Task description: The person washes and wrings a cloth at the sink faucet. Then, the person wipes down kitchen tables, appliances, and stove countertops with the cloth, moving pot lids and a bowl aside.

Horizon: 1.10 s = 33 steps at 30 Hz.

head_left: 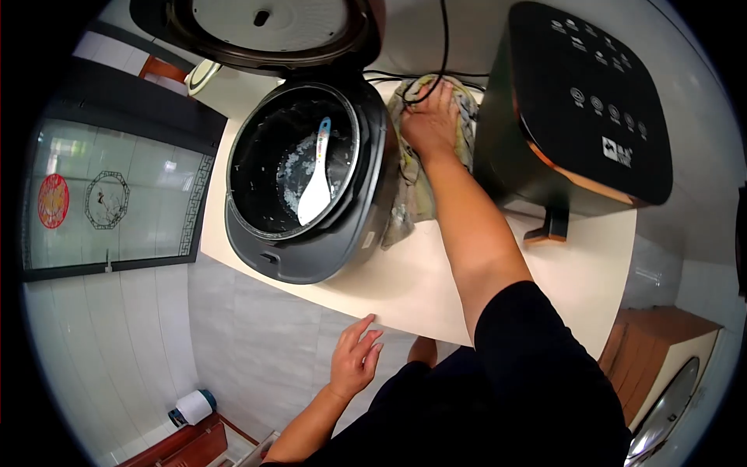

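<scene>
My right hand [430, 123] presses on a bunched patterned cloth [420, 194] at the back of the counter, its fingers partly hidden by the cloth and a black cord. Left of the cloth stands a rice cooker [307, 261] with its lid [268, 23] raised. Inside its dark inner pot [257, 156] lie a white rice paddle [317, 183] with a blue-tipped handle and some leftover rice [296, 171]. My left hand [356, 359] hangs before the counter's front edge, fingers loosely bent and apart, holding nothing.
A black air fryer [591, 101] with a handle stands close to the right of my forearm. Black cords [446, 39] run behind the cloth. The pale counter [412, 288] ends just in front of me. At left is a glass-panelled door [148, 194]; boxes [661, 335] sit at lower right.
</scene>
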Motion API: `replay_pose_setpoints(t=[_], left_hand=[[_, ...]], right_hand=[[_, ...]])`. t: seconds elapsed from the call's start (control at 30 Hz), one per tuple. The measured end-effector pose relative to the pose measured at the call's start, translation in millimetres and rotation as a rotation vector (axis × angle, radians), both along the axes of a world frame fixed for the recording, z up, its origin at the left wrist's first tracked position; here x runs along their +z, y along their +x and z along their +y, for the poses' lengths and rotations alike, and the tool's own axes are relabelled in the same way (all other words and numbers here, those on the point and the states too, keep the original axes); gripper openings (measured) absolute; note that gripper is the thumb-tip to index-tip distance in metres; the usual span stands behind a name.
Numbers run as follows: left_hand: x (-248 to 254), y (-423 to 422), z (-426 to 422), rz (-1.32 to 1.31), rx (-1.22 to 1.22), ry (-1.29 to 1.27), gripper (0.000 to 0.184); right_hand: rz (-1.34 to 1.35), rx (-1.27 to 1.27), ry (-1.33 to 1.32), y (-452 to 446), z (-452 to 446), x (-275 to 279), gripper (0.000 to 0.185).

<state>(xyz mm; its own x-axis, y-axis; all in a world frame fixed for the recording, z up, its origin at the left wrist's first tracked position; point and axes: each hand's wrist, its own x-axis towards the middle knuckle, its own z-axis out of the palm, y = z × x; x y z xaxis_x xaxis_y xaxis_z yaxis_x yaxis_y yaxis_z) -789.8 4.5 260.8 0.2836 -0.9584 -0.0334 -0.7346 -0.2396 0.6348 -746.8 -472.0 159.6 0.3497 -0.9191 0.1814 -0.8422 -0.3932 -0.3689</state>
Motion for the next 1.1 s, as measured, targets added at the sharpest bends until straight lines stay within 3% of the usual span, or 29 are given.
replay_pose_setpoints(t=[0.07, 0.2, 0.43, 0.47, 0.53, 0.63, 0.7, 0.8, 0.83, 0.93, 1.1], left_hand=[[4.4, -5.9, 4.4, -0.025, -0.008, -0.029, 0.027], [9.4, -28.9, 0.0, 0.127, 0.038, -0.08, 0.027], [43.6, -64.0, -93.6, 0.26, -0.264, -0.273, 0.024], [48.4, -78.2, -111.0, 0.46, -0.172, -0.235, 0.026], [50.2, -97.7, -155.2, 0.572, -0.164, -0.208, 0.046], [28.4, -138.0, -224.1, 1.06, -0.054, -0.177, 0.071], [34.5, -155.9, -264.3, 1.1, 0.026, -0.056, 0.071], [31.0, -167.5, -295.7, 1.13, 0.22, 0.057, 0.068], [30.4, -167.1, -296.4, 1.053, 0.199, 0.078, 0.058], [20.6, -156.0, -295.2, 0.918, 0.074, 0.141, 0.057], [19.7, -130.4, -255.2, 0.869, 0.204, 0.137, 0.05]], right_hand=[[-0.028, 0.039, -0.167, -11.9, 12.0, -6.3, 0.074], [-0.103, 0.181, -0.141, -51.1, 59.9, -0.5, 0.063], [-0.132, 0.415, -0.012, -171.1, 181.9, 24.9, 0.066], [-0.127, 0.438, 0.012, -196.4, 200.0, 25.6, 0.067], [-0.138, 0.464, 0.142, -253.8, 228.1, 37.1, 0.07], [-0.005, 0.341, 0.347, -341.5, 247.0, 39.2, 0.075], [0.095, 0.297, 0.077, -413.8, 246.3, 42.7, 0.081], [0.203, 0.08, 0.132, -492.1, 233.8, 46.2, 0.084], [0.177, 0.065, 0.117, -501.0, 231.0, 45.8, 0.084], [0.127, 0.035, 0.099, -507.0, 229.6, 47.0, 0.083], [0.089, 0.086, 0.052, -517.9, 223.5, 43.5, 0.08]])
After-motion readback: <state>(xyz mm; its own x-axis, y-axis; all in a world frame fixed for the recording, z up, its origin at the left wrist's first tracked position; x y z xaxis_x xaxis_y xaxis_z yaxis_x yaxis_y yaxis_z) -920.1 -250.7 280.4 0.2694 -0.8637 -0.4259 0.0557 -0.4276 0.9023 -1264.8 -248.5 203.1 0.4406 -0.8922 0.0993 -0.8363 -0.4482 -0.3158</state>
